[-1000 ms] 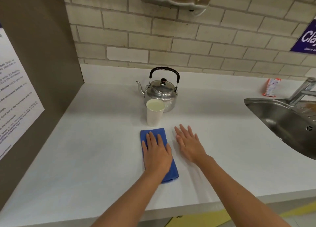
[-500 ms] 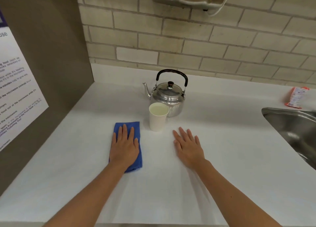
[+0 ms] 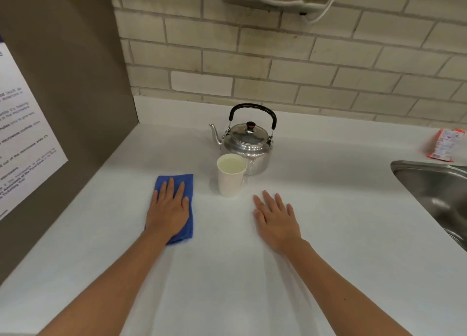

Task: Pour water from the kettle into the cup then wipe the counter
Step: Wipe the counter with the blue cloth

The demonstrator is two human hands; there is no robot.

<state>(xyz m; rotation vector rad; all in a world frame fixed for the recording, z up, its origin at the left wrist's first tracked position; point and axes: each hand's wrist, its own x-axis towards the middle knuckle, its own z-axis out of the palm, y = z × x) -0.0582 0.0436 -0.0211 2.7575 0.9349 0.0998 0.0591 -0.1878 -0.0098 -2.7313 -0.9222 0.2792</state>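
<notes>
A steel kettle with a black handle stands upright near the back of the white counter, spout pointing left. A white paper cup holding water stands just in front of it, touching or nearly so. Left of the cup lies a folded blue cloth. My left hand rests flat on the cloth, fingers stretched out, pressing it to the counter. My right hand lies flat and empty on the bare counter, to the right of and nearer than the cup.
A steel sink is set into the counter at the right edge, with a red-and-white packet behind it. A grey side panel with a printed notice closes off the left. A brick wall runs behind.
My left hand has slid the blue cloth leftward, from in front of the cup to its left side. The right hand has stayed flat in place.
</notes>
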